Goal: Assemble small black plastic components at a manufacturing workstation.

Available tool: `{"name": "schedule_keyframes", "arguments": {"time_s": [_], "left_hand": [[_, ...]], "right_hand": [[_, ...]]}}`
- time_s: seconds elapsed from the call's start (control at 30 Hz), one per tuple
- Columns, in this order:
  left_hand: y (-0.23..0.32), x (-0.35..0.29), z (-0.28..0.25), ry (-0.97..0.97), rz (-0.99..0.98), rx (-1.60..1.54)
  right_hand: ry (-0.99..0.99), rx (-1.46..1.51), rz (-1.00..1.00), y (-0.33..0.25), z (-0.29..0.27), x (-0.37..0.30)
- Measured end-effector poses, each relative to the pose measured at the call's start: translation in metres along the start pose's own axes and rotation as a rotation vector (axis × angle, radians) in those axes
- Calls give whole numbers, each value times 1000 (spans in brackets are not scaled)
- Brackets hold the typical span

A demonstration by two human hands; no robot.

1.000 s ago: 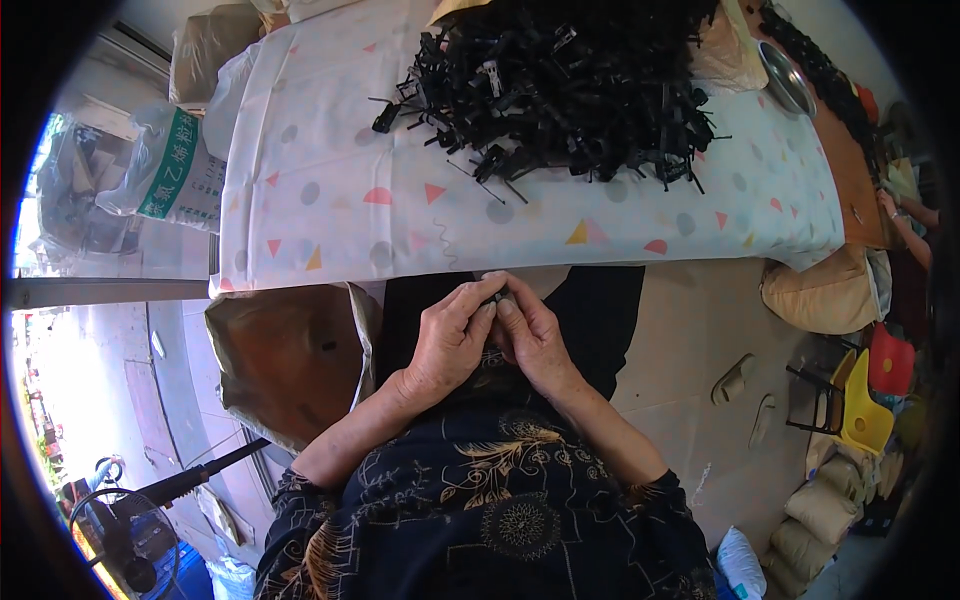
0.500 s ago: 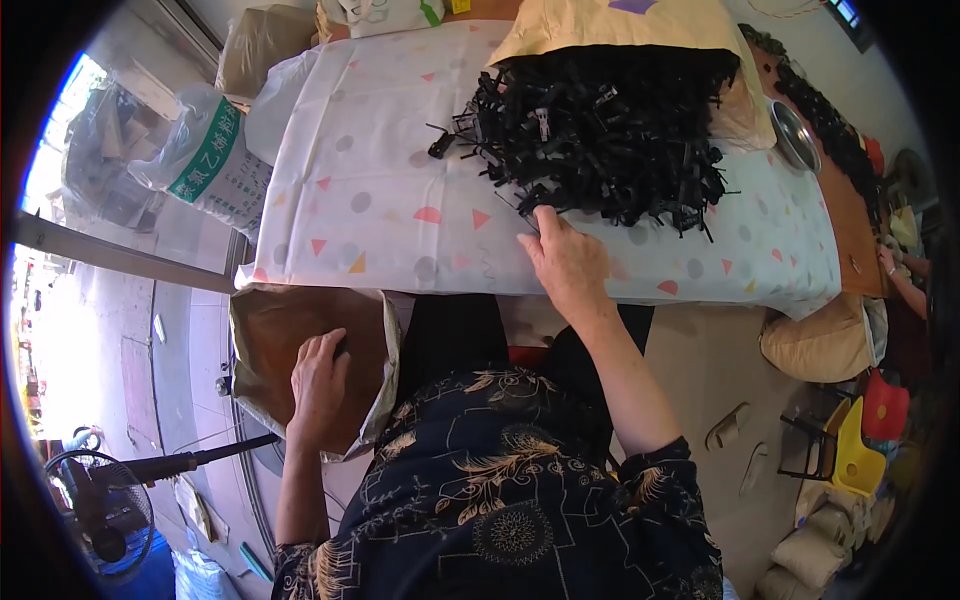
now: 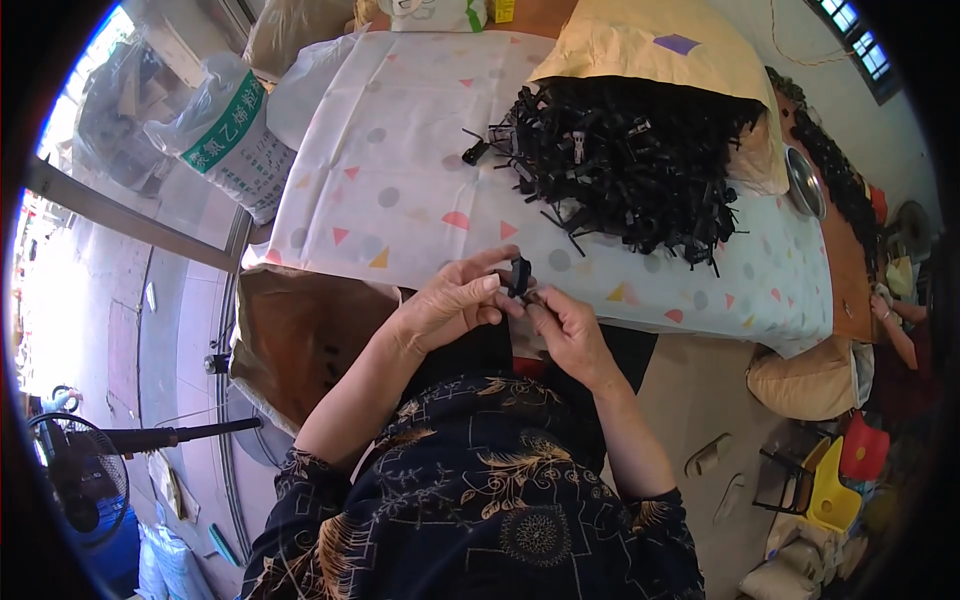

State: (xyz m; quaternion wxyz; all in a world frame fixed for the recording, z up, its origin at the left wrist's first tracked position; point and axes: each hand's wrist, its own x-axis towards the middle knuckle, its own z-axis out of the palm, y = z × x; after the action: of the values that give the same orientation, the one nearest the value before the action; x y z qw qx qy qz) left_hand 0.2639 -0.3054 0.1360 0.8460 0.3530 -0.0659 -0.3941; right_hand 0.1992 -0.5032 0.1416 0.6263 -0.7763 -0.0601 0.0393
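Observation:
Above my lap, just off the near edge of the table, my two hands meet around one small black plastic part [image 3: 520, 276]. My right hand [image 3: 572, 338] pinches its lower end between thumb and fingers. My left hand [image 3: 452, 303] is at its left side, with the index finger stretched along its top and the thumb and other fingers close against it. A big heap of similar black plastic parts [image 3: 630, 175], with thin tails sticking out, lies on the table beyond my hands. One loose black part [image 3: 475, 152] rests at the heap's left.
The heap spills from a tan sack [image 3: 650, 50] on the patterned tablecloth [image 3: 400, 160]. An open brown sack [image 3: 290, 310] with a few dark pieces stands at my left. A metal bowl [image 3: 803, 183] is at the right. A fan [image 3: 85, 470] stands lower left; another person's arm [image 3: 898, 335] shows far right.
My right hand has drawn back from the heap's near edge with a black part. My left hand has come up from over the brown sack to meet it. The view has shifted slightly.

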Motion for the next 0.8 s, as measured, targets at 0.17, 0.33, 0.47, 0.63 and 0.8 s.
{"name": "schedule_keyframes", "arguments": {"time_s": [0.17,0.33,0.47,0.63,0.8], "left_hand": [[-22,-7,-3,5,-107,-69],[-36,-20,1,-3,-55,-65],[-34,-27,23,174,74,169],[-47,-30,25,235,149,590],[-48,-32,25,288,184,916]], "right_hand": [[-46,-59,-200,7,6,-15],[-112,-45,-103,12,12,-31],[162,-111,-141,9,18,-41],[133,-91,-48,-4,28,-44],[76,-100,-10,-2,35,-38]]}}
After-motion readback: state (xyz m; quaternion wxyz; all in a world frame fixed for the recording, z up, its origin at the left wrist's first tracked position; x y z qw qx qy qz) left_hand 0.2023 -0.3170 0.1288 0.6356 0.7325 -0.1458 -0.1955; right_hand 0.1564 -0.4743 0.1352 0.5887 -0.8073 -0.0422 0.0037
